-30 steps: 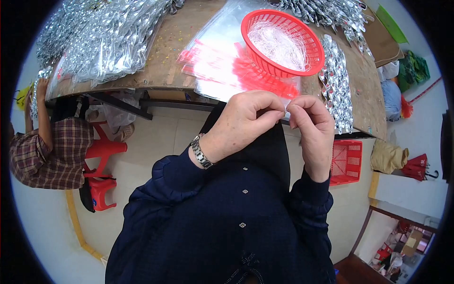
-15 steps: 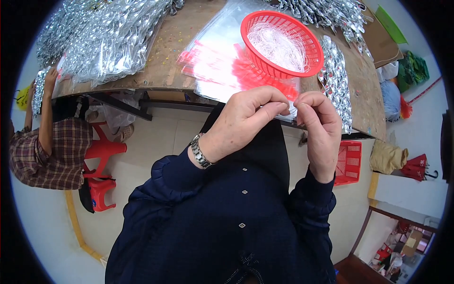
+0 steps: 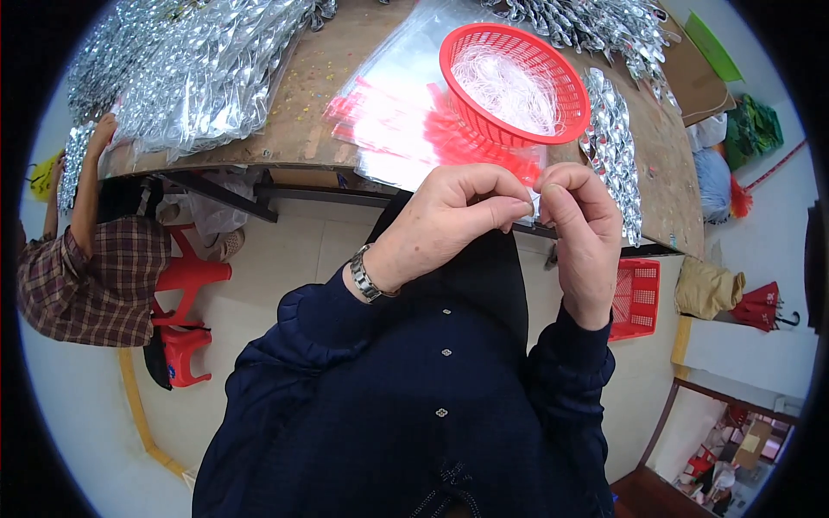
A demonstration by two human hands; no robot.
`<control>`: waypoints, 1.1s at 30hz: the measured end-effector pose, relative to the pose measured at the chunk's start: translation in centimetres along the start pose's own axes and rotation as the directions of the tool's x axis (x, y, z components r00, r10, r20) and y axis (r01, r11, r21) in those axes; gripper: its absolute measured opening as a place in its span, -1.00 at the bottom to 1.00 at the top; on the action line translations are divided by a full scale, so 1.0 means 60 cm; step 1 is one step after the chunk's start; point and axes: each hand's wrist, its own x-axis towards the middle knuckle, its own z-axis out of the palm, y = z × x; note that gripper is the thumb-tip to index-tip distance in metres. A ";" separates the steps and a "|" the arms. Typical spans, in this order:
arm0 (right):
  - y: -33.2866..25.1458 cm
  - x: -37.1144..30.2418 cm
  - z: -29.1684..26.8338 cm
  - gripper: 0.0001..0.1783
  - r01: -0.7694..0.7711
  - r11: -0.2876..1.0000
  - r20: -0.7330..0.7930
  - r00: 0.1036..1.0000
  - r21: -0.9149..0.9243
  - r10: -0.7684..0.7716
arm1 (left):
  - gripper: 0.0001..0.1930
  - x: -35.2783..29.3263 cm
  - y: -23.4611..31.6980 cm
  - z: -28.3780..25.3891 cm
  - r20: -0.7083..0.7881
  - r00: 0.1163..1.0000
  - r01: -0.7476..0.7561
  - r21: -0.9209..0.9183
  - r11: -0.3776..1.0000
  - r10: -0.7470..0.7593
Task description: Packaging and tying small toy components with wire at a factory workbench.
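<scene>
My left hand [image 3: 449,220], with a metal-band watch at the wrist, is closed in a pinch in front of the table edge. Fingertip to fingertip with it, my right hand [image 3: 587,229] is also pinched. Whatever lies between the fingers is too small and covered to make out. Just beyond them stands a red plastic basket [image 3: 567,97] holding a tangle of thin white string [image 3: 505,86]. Clear plastic bags with red ends [image 3: 393,112] lie under and beside the basket. A bundle of twisted silver foil strips [image 3: 617,155] hangs over the edge right of my hands.
More silver foil strips [image 3: 203,86] cover the left of the wooden table [image 3: 315,82], and another pile [image 3: 596,26] lies at the far right. A co-worker in a checked shirt [image 3: 99,272] handles foil at the left, near red stools [image 3: 186,345]. A red crate [image 3: 636,298] sits below at right.
Both hands stay pinched close together; my left fingertips have shifted slightly towards the right ones. The co-worker's nearer hand has moved a little right along the foil.
</scene>
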 end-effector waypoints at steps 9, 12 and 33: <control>0.005 0.002 -0.007 -0.82 -0.080 0.993 0.041 0.996 0.083 0.077 | -0.88 -0.001 -0.001 -0.005 -0.037 0.999 -0.034 0.054 0.998 0.036; 0.007 0.003 -0.022 -0.67 -0.062 0.997 0.043 0.997 0.043 0.060 | -0.89 -0.001 -0.002 -0.006 -0.046 0.998 -0.043 0.084 0.996 0.047; -0.054 0.013 -0.025 -0.77 -0.058 0.814 0.239 0.942 -0.578 0.237 | -0.93 0.008 -0.005 -0.009 0.157 0.871 -0.430 0.701 0.569 0.466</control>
